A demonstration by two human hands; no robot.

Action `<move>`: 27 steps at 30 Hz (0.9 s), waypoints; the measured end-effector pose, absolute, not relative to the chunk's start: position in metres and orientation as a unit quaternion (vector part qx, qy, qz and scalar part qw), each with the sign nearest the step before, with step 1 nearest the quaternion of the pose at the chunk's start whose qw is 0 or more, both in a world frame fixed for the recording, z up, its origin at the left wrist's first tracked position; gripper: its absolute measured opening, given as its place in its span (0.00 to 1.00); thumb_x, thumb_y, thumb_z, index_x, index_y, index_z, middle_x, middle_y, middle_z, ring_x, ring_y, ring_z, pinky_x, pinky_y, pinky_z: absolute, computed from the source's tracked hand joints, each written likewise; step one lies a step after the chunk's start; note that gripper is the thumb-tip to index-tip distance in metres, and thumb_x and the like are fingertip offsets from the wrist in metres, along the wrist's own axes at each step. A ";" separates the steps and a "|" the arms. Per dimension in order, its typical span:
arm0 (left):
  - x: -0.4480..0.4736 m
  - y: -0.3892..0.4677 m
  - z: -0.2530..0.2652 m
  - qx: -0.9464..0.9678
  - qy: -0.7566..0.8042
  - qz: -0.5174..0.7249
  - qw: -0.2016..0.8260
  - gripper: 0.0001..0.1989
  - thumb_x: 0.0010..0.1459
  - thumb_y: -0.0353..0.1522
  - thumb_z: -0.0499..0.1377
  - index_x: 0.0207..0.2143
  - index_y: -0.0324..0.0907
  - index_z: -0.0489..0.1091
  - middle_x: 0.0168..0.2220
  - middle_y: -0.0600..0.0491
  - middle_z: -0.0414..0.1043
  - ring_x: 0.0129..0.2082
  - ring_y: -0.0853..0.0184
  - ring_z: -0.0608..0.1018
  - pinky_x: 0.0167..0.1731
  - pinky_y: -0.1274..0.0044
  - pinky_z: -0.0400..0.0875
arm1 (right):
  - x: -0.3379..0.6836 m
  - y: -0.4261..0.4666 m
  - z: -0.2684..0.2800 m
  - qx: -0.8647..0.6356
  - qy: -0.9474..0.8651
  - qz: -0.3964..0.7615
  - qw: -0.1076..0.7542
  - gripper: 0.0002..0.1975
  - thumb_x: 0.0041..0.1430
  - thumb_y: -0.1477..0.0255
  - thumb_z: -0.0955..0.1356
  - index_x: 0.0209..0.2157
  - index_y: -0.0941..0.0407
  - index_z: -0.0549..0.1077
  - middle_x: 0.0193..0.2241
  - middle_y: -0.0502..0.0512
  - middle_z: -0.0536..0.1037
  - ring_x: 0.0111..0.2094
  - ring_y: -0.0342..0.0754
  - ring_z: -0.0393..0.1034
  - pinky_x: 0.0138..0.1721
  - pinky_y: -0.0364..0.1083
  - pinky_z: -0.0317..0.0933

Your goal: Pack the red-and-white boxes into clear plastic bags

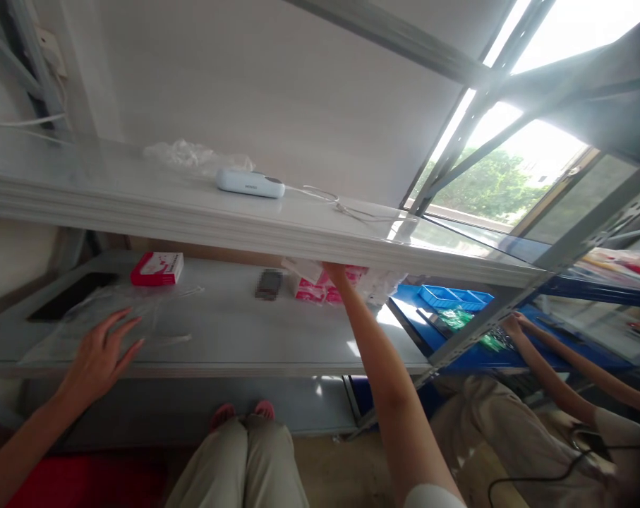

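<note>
Pink-and-white packets lie toward the rear of the lower surface, beneath the front edge of the upper shelf. The right arm extends forward at nearly full reach, apparently because the packets sit deep under this overhang, and the right hand is at the packets. State of the right grip: cannot be determined, as the shelf edge conceals the fingers. State of the left grip: wide, with the fingers of the left hand spread and nothing held. It is positioned at a clear plastic bag; contact cannot be confirmed. A red-and-white box stands behind the bag, probably set back to keep it out of the working reach. A white device rests on the upper shelf, presumably stored apart from the packets; its cord trails to the right. The shelf cuts off the packets' upper part, and transparent wrapping beside them blurs their outline. A small dark object to their left is pixelated and cannot be identified.
</note>
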State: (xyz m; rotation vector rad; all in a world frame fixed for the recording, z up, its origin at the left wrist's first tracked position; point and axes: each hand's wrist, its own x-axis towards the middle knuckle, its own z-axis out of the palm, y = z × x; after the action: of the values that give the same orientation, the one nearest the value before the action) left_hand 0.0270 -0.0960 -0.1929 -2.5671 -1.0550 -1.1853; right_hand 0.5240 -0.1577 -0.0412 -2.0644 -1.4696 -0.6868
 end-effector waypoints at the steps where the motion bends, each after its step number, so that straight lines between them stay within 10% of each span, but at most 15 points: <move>1: 0.042 -0.100 -0.185 -0.850 -0.338 -0.399 0.054 0.23 0.62 0.39 0.48 0.59 0.51 0.53 0.60 0.48 0.55 0.60 0.54 0.62 0.59 0.60 0.58 | 0.518 -0.161 -0.046 -0.752 -0.559 -0.242 0.252 0.16 0.68 0.70 0.57 0.48 0.61 0.70 0.47 0.59 0.72 0.46 0.48 0.69 0.46 0.53 0.65; 12: 0.270 -0.153 -0.149 -0.948 -0.184 -0.222 -0.132 0.10 0.59 0.32 0.57 0.43 0.42 0.71 0.45 0.48 0.74 0.48 0.60 0.73 0.50 0.68 0.64 | 0.440 -0.235 -0.157 -0.555 -0.752 0.012 0.354 0.13 0.59 0.80 0.63 0.34 0.54 0.78 0.33 0.51 0.80 0.36 0.43 0.73 0.42 0.41 0.64; 18: 0.260 -0.144 -0.157 -0.885 -0.237 -0.359 -0.178 0.06 0.55 0.34 0.59 0.27 0.43 0.74 0.32 0.51 0.76 0.38 0.61 0.76 0.45 0.69 0.65 | 0.466 -0.257 -0.165 -0.627 -0.621 0.052 0.468 0.08 0.56 0.74 0.65 0.33 0.54 0.77 0.34 0.53 0.80 0.36 0.48 0.74 0.42 0.46 0.65; 23: 0.203 -0.132 -0.187 -0.606 -0.436 -0.615 -0.254 0.10 0.56 0.37 0.56 0.36 0.40 0.69 0.35 0.49 0.72 0.34 0.64 0.74 0.39 0.70 0.69 | 0.483 -0.285 -0.189 -0.697 -0.406 0.004 0.591 0.14 0.57 0.67 0.61 0.38 0.59 0.73 0.33 0.59 0.78 0.34 0.50 0.72 0.37 0.49 0.66; 27: 0.194 -0.154 -0.177 -0.637 -0.372 -0.672 -0.061 0.17 0.57 0.34 0.56 0.49 0.39 0.62 0.50 0.43 0.64 0.51 0.59 0.68 0.51 0.65 0.62 | 0.454 -0.297 -0.172 -0.708 -0.504 -0.195 0.455 0.16 0.59 0.74 0.59 0.47 0.60 0.69 0.49 0.66 0.70 0.51 0.54 0.64 0.50 0.55 0.58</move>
State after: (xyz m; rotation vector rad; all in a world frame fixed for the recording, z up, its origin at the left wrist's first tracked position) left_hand 0.1935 -0.1536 -0.1771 -2.0823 -1.2173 -2.1975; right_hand 0.4535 -0.2972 -0.1724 -1.7463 -1.2445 -0.4810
